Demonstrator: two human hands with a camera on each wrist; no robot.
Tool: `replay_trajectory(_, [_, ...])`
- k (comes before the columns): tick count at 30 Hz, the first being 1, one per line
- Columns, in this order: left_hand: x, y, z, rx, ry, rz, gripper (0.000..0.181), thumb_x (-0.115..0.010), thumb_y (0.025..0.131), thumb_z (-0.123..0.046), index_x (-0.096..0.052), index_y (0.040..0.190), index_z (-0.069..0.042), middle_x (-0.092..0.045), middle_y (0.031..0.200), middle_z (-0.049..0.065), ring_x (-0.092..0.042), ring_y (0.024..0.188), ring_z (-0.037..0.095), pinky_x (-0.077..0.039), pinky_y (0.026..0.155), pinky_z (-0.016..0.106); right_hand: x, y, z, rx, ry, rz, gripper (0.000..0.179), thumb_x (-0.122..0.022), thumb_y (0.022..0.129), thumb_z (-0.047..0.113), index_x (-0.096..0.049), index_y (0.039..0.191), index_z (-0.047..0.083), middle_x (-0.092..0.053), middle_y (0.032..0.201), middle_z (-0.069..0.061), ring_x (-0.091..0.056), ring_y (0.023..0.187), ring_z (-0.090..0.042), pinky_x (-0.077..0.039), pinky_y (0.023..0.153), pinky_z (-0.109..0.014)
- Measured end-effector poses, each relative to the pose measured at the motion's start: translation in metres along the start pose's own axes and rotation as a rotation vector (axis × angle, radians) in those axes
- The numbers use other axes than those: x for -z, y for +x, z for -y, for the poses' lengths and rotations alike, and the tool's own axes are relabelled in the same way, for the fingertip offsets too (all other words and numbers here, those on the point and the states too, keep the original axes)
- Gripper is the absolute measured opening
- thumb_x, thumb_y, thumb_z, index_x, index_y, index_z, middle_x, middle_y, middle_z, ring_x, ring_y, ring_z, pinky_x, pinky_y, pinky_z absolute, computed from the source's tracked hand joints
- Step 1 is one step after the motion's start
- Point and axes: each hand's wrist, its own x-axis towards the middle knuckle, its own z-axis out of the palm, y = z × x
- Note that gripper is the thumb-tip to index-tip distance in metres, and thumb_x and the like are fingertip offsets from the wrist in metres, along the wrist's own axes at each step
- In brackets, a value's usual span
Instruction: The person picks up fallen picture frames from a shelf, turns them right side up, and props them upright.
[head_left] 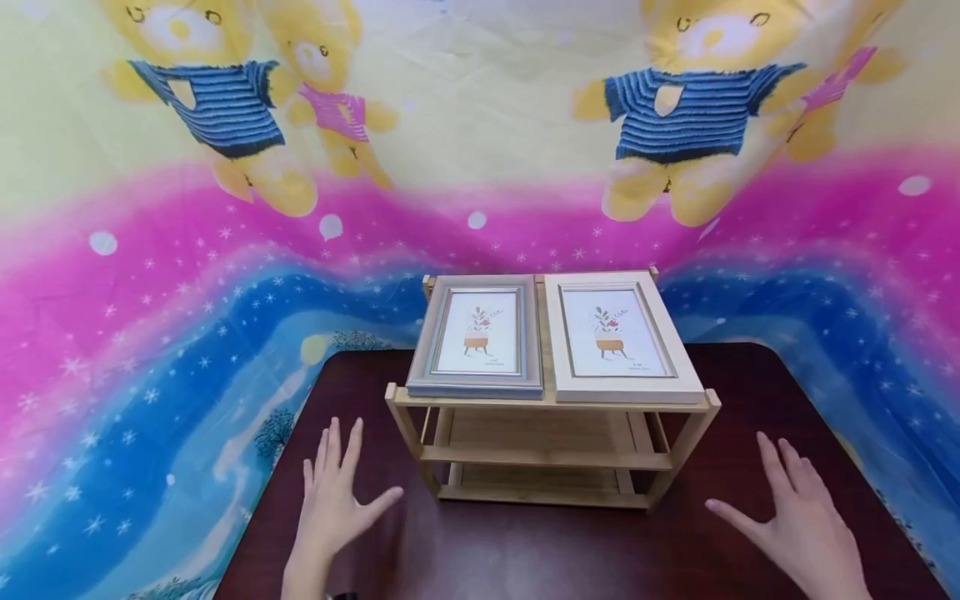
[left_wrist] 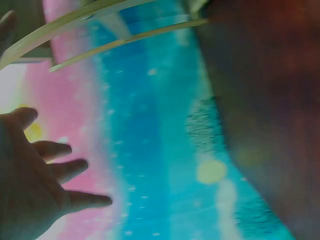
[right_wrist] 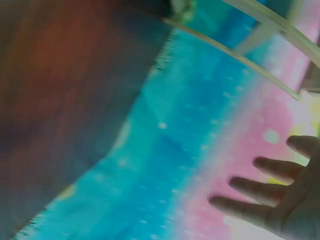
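A light wooden rack [head_left: 547,457] with several tiers stands on the dark table. Side by side on its top lie a grey-blue picture frame [head_left: 422,360] at left and a white picture frame [head_left: 681,377] at right, each showing a potted plant print. My left hand [head_left: 333,504] is spread in the air left of the rack, touching nothing. On the other side, my right hand [head_left: 802,517] is likewise spread and apart from the rack. Both wrist views show straight fingers with nothing in them, and part of the rack above.
The dark red-brown table [head_left: 547,554] reaches out on both sides of the rack. Close behind it hangs a cloth backdrop [head_left: 480,192] with teddy bears and pink and blue bands, which also runs along both sides.
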Motion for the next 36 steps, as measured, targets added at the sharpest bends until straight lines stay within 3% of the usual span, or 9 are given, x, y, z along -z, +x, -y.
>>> replay_trajectory(6, [0.031, 0.015, -0.012, -0.061, -0.199, -0.086, 0.086, -0.069, 0.078, -0.032, -0.019, 0.147, -0.021, -0.019, 0.149, 0.012, -0.027, 0.128, 0.041, -0.028, 0.093, 0.063, 0.035, 0.01, 0.02, 0.032, 0.124, -0.099, 0.101, -0.076, 0.067, 0.046, -0.025, 0.143, 0.002, -0.048, 0.118, -0.033, -0.051, 0.093, -0.051, -0.039, 0.066, -0.059])
replay_trajectory(9, [0.044, 0.028, -0.018, -0.146, -0.306, -0.164, 0.073, -0.063, 0.083, -0.02, -0.025, 0.145, -0.017, -0.031, 0.144, 0.011, -0.042, 0.12, 0.034, -0.041, 0.093, 0.041, 0.053, 0.018, 0.033, 0.078, 0.218, -0.177, 0.085, -0.079, 0.066, 0.036, -0.042, 0.134, 0.001, -0.06, 0.102, -0.025, -0.065, 0.075, -0.023, -0.048, 0.062, -0.032])
replay_trajectory(12, [0.055, 0.043, -0.024, -0.251, -0.388, -0.242, 0.062, -0.058, 0.086, -0.012, -0.032, 0.142, -0.012, -0.045, 0.134, 0.013, -0.055, 0.103, 0.028, -0.044, 0.083, 0.018, 0.067, 0.026, 0.049, 0.126, 0.334, -0.231, 0.066, -0.081, 0.066, 0.024, -0.055, 0.122, 0.003, -0.066, 0.091, 0.002, -0.059, 0.064, 0.005, -0.043, 0.053, -0.009])
replay_trajectory(14, [0.06, 0.054, -0.029, -0.312, -0.42, -0.289, 0.056, -0.056, 0.087, -0.008, -0.038, 0.139, -0.007, -0.053, 0.125, 0.014, -0.059, 0.092, 0.025, -0.046, 0.075, 0.013, 0.074, 0.031, 0.059, 0.159, 0.404, -0.26, 0.054, -0.081, 0.066, 0.017, -0.06, 0.115, 0.005, -0.062, 0.085, 0.018, -0.052, 0.062, 0.016, -0.041, 0.054, -0.005])
replay_trajectory(16, [0.065, 0.065, -0.034, -0.355, -0.438, -0.318, 0.052, -0.057, 0.085, -0.003, -0.043, 0.135, -0.003, -0.058, 0.116, 0.015, -0.061, 0.084, 0.02, -0.047, 0.069, 0.014, 0.08, 0.036, 0.071, 0.182, 0.456, -0.284, 0.045, -0.079, 0.068, 0.011, -0.064, 0.109, 0.006, -0.055, 0.08, 0.03, -0.054, 0.061, 0.014, -0.042, 0.054, -0.006])
replay_trajectory(18, [0.069, 0.076, -0.039, -0.378, -0.453, -0.322, 0.049, -0.058, 0.082, 0.002, -0.048, 0.131, -0.001, -0.06, 0.109, 0.015, -0.061, 0.078, 0.014, -0.047, 0.064, 0.014, 0.086, 0.041, 0.083, 0.201, 0.501, -0.294, 0.037, -0.077, 0.069, 0.007, -0.066, 0.105, 0.006, -0.057, 0.077, 0.029, -0.055, 0.059, 0.011, -0.043, 0.053, -0.007])
replay_trajectory(22, [0.077, 0.1, -0.048, -0.361, -0.451, -0.241, 0.044, -0.06, 0.082, 0.0, -0.053, 0.126, 0.0, -0.063, 0.097, 0.013, -0.057, 0.073, 0.008, -0.046, 0.059, 0.015, 0.093, 0.05, 0.108, 0.251, 0.573, -0.289, 0.034, -0.076, 0.069, 0.002, -0.067, 0.102, 0.004, -0.061, 0.077, 0.021, -0.057, 0.061, 0.007, -0.044, 0.053, -0.009])
replay_trajectory(29, [0.086, 0.141, -0.059, -0.347, -0.357, -0.055, 0.042, -0.059, 0.088, -0.014, -0.051, 0.127, -0.001, -0.063, 0.088, 0.009, -0.06, 0.072, 0.017, -0.051, 0.062, 0.032, 0.093, 0.068, 0.144, 0.359, 0.628, -0.212, 0.034, -0.075, 0.072, 0.004, -0.066, 0.104, 0.0, -0.066, 0.079, -0.007, -0.06, 0.065, 0.004, -0.047, 0.056, -0.012])
replay_trajectory(36, [0.085, 0.175, -0.063, -0.329, -0.339, 0.081, 0.042, -0.058, 0.089, -0.016, -0.05, 0.127, 0.0, -0.063, 0.089, 0.012, -0.059, 0.072, 0.021, -0.048, 0.063, 0.034, 0.083, 0.083, 0.176, 0.363, 0.602, -0.057, 0.041, -0.075, 0.075, 0.02, -0.065, 0.11, 0.003, -0.067, 0.086, -0.006, -0.062, 0.069, -0.008, -0.051, 0.061, -0.021])
